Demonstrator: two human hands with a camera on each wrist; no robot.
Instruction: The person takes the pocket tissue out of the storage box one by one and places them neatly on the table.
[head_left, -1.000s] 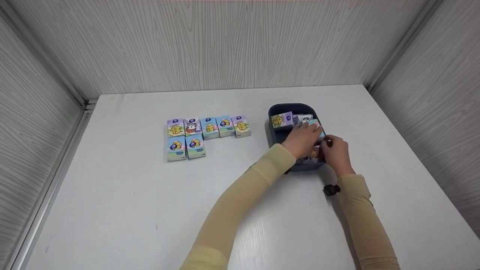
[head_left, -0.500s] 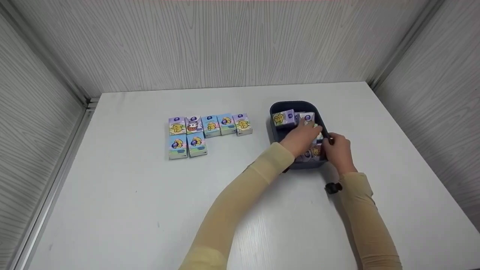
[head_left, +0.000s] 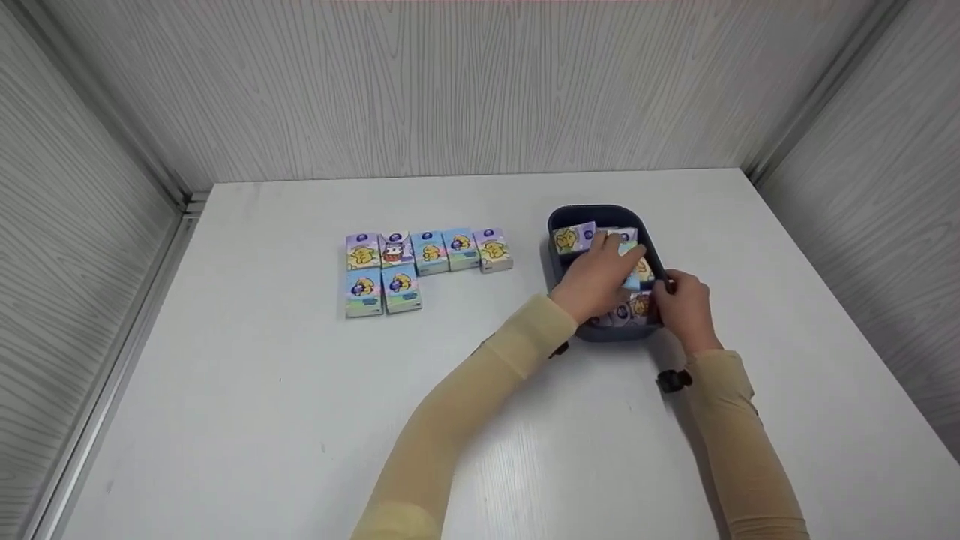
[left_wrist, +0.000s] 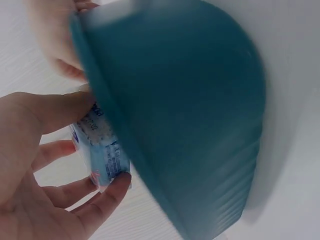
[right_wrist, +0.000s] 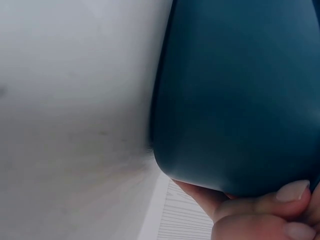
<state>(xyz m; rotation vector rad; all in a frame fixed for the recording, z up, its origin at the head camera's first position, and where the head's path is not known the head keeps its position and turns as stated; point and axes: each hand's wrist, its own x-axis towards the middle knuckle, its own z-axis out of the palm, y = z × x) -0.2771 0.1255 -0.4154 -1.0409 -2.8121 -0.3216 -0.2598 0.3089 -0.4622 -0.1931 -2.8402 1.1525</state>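
In the head view my left hand (head_left: 596, 277) reaches over a dark blue bin (head_left: 611, 335), and its thumb and fingers hold a light-blue pocket tissue pack (head_left: 631, 280). The left wrist view shows that wrapped pack (left_wrist: 106, 157) between thumb and fingertips, right at the bin's rim. My right hand (head_left: 684, 309) grips the bin's right side at the rim; in the right wrist view its curled fingers (right_wrist: 262, 207) sit against the teal-looking wall (right_wrist: 235, 100). More tissue packs lie inside, including a purple one (head_left: 574, 238) at the back left and several at the front (head_left: 637, 306).
Left of the bin, several tissue packs lie on the white table (head_left: 262, 420): a back row ending in a purple pack (head_left: 493, 251), with two blue packs (head_left: 364, 292) in front at the left. A pale wood-grain wall (head_left: 480, 90) stands behind the table.
My left hand has shifted slightly left over the bin, and the light-blue pack shows more clearly in its fingers. My right hand keeps its grip on the rim. The view has shifted slightly.
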